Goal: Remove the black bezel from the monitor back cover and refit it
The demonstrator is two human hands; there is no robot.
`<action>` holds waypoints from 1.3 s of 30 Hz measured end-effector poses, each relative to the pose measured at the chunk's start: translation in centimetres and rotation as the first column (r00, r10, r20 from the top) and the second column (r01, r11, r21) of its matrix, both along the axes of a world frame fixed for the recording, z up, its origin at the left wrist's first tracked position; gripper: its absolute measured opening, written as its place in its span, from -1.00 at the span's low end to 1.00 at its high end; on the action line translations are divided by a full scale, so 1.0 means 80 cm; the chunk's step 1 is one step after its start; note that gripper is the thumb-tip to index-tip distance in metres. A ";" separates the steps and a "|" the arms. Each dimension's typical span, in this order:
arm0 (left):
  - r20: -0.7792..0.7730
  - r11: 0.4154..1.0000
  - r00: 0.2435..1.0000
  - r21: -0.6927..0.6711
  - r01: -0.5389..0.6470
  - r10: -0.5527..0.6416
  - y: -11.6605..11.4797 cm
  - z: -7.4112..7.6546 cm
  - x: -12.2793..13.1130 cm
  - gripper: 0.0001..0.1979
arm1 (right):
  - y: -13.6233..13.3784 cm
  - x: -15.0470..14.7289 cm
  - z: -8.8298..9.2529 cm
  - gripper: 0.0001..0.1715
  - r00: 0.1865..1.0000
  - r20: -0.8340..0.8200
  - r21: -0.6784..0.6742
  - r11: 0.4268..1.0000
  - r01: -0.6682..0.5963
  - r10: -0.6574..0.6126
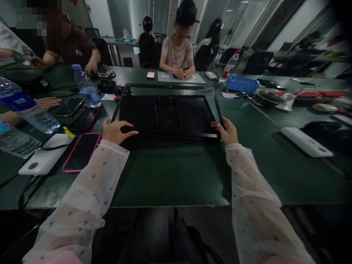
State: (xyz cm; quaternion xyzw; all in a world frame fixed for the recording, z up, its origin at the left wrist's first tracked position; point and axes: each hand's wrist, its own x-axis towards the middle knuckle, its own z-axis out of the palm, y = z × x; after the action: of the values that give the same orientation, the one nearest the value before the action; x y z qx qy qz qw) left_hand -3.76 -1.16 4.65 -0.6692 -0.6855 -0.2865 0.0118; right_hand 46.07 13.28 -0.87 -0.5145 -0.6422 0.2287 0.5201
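A thin black rectangular frame (170,87) is held between my two hands, over and around a black panel (194,112) with a recessed middle section. My left hand (117,132) is at the frame's near left corner, thumb and forefinger apart in a C shape around its edge; the other fingers are partly hidden. My right hand (228,132) is closed around the near end of the frame's right side, thumb on the inner side. Whether the frame touches the panel I cannot tell.
Left on the green table (170,176) lie a pink-cased phone (81,153), a white power bank (45,154) and water bottles (86,88). To the right are another white device (306,142) and a blue basket (242,85). A person (177,55) works opposite.
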 end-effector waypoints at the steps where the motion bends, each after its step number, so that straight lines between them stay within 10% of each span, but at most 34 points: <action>1: -0.016 0.998 1.000 -0.056 0.006 -0.007 -0.001 0.002 -0.002 -0.67 | 0.001 -0.003 -0.001 -0.36 0.999 0.043 0.027 0.999 0.019 -0.021; 6: -0.048 0.958 0.994 -0.274 0.080 -0.097 -0.002 0.005 -0.002 -0.57 | -0.003 -0.006 0.001 -0.36 0.973 0.163 0.139 0.981 0.138 -0.160; 15: 0.074 0.964 0.974 -0.145 0.225 -0.216 0.001 0.002 -0.009 -0.54 | 0.011 0.013 -0.026 -0.40 0.959 0.224 0.062 0.984 0.166 -0.176; 19: 0.105 0.988 0.993 0.141 -0.066 0.051 0.011 -0.010 -0.032 -0.60 | 0.015 0.017 -0.032 -0.41 0.958 0.230 0.036 0.985 0.168 -0.171; 22: 0.126 0.966 0.960 0.020 -0.256 0.252 0.016 -0.023 -0.055 -0.58 | 0.012 0.017 -0.030 -0.41 0.951 0.237 0.021 0.979 0.202 -0.201; 26: 0.032 0.955 0.973 -0.204 -0.217 0.228 0.019 -0.032 -0.067 -0.61 | 0.008 0.016 -0.026 -0.41 0.941 0.249 0.009 0.972 0.233 -0.228; 39: 0.002 0.955 0.964 -0.141 -0.261 0.264 0.041 -0.041 -0.032 -0.56 | 0.016 0.024 -0.040 -0.41 0.952 0.198 0.053 0.972 0.228 -0.234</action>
State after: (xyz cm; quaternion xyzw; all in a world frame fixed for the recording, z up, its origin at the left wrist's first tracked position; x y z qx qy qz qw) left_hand -6.34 2.11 1.40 -0.5683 -0.7868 -0.2408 -0.0044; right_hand 47.95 14.56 -4.05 -0.5989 -0.6307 0.1030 0.4826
